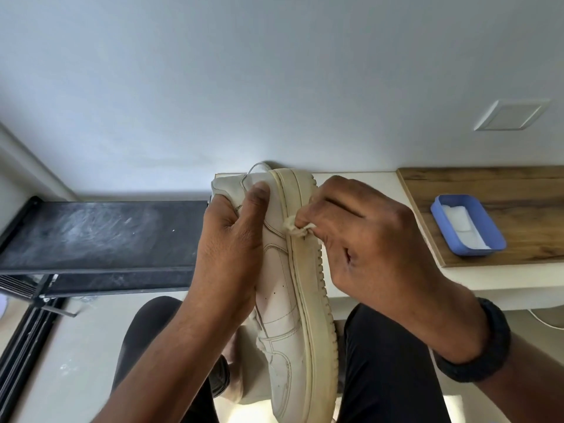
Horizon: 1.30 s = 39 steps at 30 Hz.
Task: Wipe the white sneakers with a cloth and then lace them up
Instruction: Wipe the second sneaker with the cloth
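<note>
A white sneaker [285, 325] is held up on its side in front of me, its yellowed sole [308, 270] turned to the right. My left hand [232, 239] grips the upper near the heel, thumb pressed on the leather by the sole edge. My right hand [366, 233] pinches a small crumpled off-white cloth [297, 228] against the side of the sole. The sneaker has no lace visible. The second sneaker is not clearly in view.
A blue tray [442, 221] with white pads inside sits on the wooden top [503, 184] at the right. A dark dusty shelf [100, 236] stands at the left. My legs in dark trousers [387, 361] are below the shoe. The white wall [274, 71] is behind.
</note>
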Available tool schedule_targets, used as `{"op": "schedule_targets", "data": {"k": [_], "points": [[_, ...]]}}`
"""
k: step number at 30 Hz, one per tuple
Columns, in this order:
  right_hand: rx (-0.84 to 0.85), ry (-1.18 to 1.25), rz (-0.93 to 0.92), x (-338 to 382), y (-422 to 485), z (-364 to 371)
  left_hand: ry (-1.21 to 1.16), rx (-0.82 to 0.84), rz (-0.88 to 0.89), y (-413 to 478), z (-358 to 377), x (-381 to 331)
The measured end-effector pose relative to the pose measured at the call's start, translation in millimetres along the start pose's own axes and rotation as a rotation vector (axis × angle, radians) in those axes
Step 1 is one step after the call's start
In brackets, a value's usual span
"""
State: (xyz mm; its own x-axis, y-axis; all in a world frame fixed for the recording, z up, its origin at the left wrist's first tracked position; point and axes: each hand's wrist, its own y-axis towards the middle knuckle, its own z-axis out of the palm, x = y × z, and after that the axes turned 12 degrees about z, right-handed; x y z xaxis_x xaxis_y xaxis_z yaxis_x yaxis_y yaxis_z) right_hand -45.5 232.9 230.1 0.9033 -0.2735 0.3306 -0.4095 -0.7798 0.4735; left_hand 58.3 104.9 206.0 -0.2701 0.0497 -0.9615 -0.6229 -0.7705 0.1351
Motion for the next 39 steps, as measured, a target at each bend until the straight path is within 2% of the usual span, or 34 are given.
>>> {"op": "schedule_targets", "data": {"k": [9,19,25,32,39], "points": [[0.215,0.068,-0.043,12.0,-26.3,4.2,-0.053,-0.101,-0.026,7.5,-3.5,-4.3],[0.089,0.067,-0.027,7.5,-4.8,0.5,-0.094,-0.07,-0.004,6.5,-0.2,-10.7],[0.145,0.101,-0.042,5.9,-16.9,4.8,-0.054,-0.1,-0.014,7.1,-2.8,-8.6],[0.307,0.193,-0.065,5.3,-29.6,-1.3,-0.074,-0.141,-0.058,12.1,-6.9,-1.1],[0.144,0.102,-0.015,2.0,-13.3,5.3,-0.103,-0.101,-0.038,12.4,-0.9,-5.4]]}}
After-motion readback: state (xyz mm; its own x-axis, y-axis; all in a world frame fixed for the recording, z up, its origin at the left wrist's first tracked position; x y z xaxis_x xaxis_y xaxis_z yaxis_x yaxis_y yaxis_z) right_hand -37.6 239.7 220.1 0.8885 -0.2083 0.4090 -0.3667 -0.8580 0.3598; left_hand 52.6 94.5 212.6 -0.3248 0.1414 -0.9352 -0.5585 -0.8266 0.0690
